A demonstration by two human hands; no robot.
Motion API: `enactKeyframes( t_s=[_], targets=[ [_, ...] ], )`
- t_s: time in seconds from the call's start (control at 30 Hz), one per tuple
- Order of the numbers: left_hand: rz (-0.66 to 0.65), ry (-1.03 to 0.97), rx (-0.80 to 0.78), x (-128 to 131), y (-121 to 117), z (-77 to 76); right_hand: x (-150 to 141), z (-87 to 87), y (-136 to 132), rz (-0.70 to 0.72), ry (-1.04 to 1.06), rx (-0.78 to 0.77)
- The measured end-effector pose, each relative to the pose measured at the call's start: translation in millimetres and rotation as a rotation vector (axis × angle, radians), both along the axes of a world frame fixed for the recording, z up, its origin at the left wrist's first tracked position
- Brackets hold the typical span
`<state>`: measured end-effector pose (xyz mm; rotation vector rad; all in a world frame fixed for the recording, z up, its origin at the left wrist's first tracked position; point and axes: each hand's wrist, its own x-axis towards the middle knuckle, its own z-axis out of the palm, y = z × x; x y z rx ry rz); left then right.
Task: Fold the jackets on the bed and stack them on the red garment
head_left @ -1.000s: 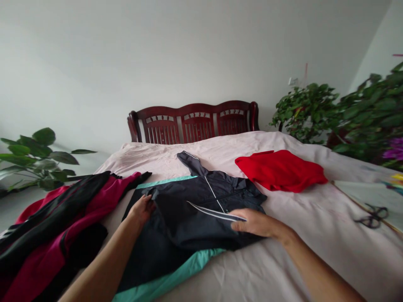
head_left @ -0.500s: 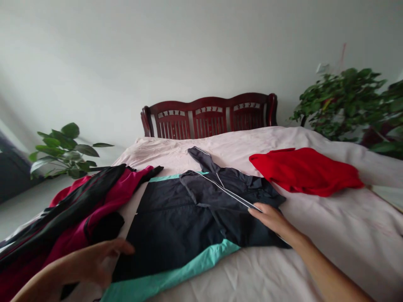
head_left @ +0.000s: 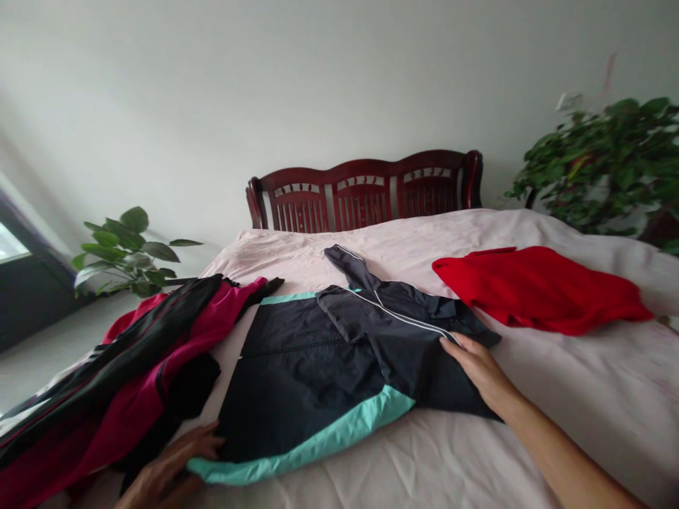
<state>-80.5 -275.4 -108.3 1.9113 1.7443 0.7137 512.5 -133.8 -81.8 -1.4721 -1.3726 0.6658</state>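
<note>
The right hand [head_left: 474, 367] lies flat on the jacket [head_left: 302, 382], fingers together and extended, resting on its folded part near the right edge, with no pinch. The left hand [head_left: 175, 463] sits low in the view, fingers loosely apart, just beside the jacket's mint hem [head_left: 297, 444], and holds nothing that can be seen. The dark navy jacket lies on the bed [head_left: 583, 403] between the hands, with its upper part folded over itself. White piping [head_left: 403, 318] runs across the fold, and the hood [head_left: 347, 267] points toward the wooden headboard [head_left: 366, 194]. Just left of the jacket lies a heaped crimson-and-black garment [head_left: 153, 353], and near its right side lies a red garment [head_left: 535, 290]. Beyond the bed stand a plant [head_left: 127, 251] on the left and a bushier plant [head_left: 599, 162] on the right.
</note>
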Motion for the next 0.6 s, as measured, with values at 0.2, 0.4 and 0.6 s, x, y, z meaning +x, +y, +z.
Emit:
enactKeyframes(
  t_s=[0.2,0.4,0.6],
  targets=[
    [0.337,-0.118,0.072,44,73,42.9,7,3.0,0,-0.144,-0.021,0.03],
    [0.271,0.185,-0.034,71,110,34.0,20,-14.6,3,-0.118,-0.559,-0.183],
    [0.251,0.605,0.119,84,94,46.1,6,-7.0,-5,-0.175,-0.804,-0.269]
  ],
)
